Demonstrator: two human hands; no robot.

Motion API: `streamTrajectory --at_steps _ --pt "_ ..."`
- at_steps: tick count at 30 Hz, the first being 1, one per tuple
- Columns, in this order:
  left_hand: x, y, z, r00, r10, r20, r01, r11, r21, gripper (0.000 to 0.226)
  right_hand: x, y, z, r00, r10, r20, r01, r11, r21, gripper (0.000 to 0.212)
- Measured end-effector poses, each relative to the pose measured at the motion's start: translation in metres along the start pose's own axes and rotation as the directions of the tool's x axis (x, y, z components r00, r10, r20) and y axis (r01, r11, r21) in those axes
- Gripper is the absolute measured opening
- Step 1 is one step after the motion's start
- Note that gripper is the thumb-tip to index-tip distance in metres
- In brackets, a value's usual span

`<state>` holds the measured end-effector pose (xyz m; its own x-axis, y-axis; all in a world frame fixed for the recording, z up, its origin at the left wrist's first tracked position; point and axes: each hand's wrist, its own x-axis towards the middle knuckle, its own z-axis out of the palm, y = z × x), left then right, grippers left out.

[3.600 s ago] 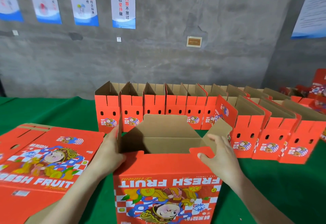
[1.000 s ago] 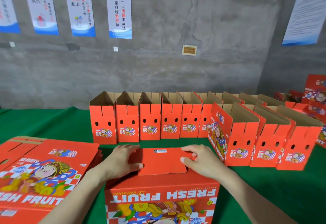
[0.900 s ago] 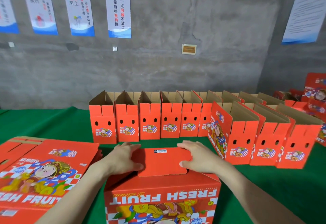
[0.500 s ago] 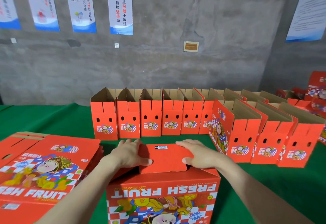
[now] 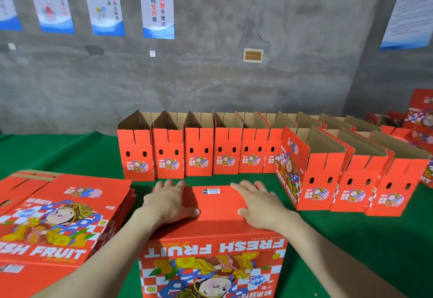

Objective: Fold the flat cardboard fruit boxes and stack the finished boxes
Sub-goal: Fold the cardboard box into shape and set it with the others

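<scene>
A red "FRESH FRUIT" box [image 5: 212, 262] stands upside down in front of me on the green table [image 5: 70, 154]. Its bottom flaps [image 5: 219, 200] are folded flat on top, with a small barcode label at their far edge. My left hand [image 5: 169, 200] presses flat on the left part of the flaps, fingers spread. My right hand [image 5: 259, 202] presses flat on the right part. A pile of flat unfolded boxes [image 5: 54, 218] lies to the left of the box.
A row of folded open-topped red boxes [image 5: 199, 154] stands across the far side of the table. More folded boxes [image 5: 351, 180] angle toward me on the right. Further red boxes [image 5: 421, 121] are at the far right. A concrete wall with posters rises behind.
Earlier the box stood open with both hands on its side flaps. Since then the flaps have been folded shut, and over the last second both hands have pressed them down flatter.
</scene>
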<state>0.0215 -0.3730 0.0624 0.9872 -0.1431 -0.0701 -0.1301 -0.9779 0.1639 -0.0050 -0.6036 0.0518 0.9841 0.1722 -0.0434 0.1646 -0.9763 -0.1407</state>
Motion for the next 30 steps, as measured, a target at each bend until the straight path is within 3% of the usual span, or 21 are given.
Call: streamTrajectory --at_steps 3,6,9,11,14,16,18,20,21,22,23,26,30 --pt "0.003 -0.005 -0.002 0.999 0.032 0.020 -0.031 0.999 -0.035 0.073 -0.001 0.005 -0.006 1.000 -0.025 0.012 0.023 0.996 0.087 0.065" --pt "0.008 -0.017 -0.008 0.993 0.117 -0.034 -0.122 0.967 -0.226 0.057 -0.002 0.015 -0.010 0.999 -0.041 0.002 0.039 0.968 0.248 0.055" --pt "0.007 -0.030 -0.010 0.990 0.121 -0.076 -0.140 0.930 -0.340 0.059 -0.004 0.019 -0.009 0.999 -0.030 -0.035 0.039 0.949 0.312 0.053" --pt "0.004 -0.037 -0.006 0.995 0.066 -0.073 -0.089 0.918 -0.386 0.068 -0.004 0.019 -0.006 0.998 0.000 -0.065 0.021 0.946 0.324 0.052" --pt "0.001 -0.047 0.005 0.990 -0.139 0.020 0.133 0.886 -0.443 0.084 -0.003 0.015 -0.002 0.990 0.085 -0.116 -0.044 0.947 0.318 0.060" --pt "0.002 -0.051 0.009 0.970 -0.234 0.065 0.239 0.874 -0.423 0.084 -0.001 0.015 -0.001 0.980 0.140 -0.144 -0.078 0.925 0.371 0.070" --pt "0.005 -0.052 0.010 0.972 -0.233 0.033 0.225 0.880 -0.419 0.070 0.000 0.020 -0.005 0.960 0.245 -0.138 -0.125 0.813 0.568 0.071" --pt "0.005 -0.054 0.009 0.979 -0.201 -0.023 0.170 0.880 -0.444 0.052 -0.005 0.033 -0.005 0.928 0.372 -0.008 -0.208 0.536 0.818 0.062" --pt "0.004 -0.055 0.008 0.981 -0.192 -0.042 0.152 0.878 -0.455 0.047 -0.010 0.040 -0.001 0.907 0.411 0.095 -0.267 0.386 0.883 0.057" --pt "0.003 -0.058 0.008 0.982 -0.185 -0.048 0.142 0.875 -0.463 0.046 -0.017 0.045 0.007 0.885 0.422 0.197 -0.343 0.303 0.889 0.053" --pt "0.003 -0.061 0.007 0.982 -0.181 -0.045 0.138 0.868 -0.476 0.044 -0.027 0.048 0.018 0.871 0.404 0.279 -0.411 0.288 0.865 0.051" --pt "0.003 -0.065 0.003 0.986 -0.165 -0.024 0.131 0.858 -0.497 0.045 -0.050 0.041 0.044 0.866 0.239 0.439 -0.499 0.405 0.766 0.042" --pt "0.002 -0.059 -0.024 0.975 -0.157 -0.157 0.072 0.893 -0.445 0.049 -0.050 0.035 0.023 0.921 0.178 0.346 -0.389 0.406 0.827 0.035"
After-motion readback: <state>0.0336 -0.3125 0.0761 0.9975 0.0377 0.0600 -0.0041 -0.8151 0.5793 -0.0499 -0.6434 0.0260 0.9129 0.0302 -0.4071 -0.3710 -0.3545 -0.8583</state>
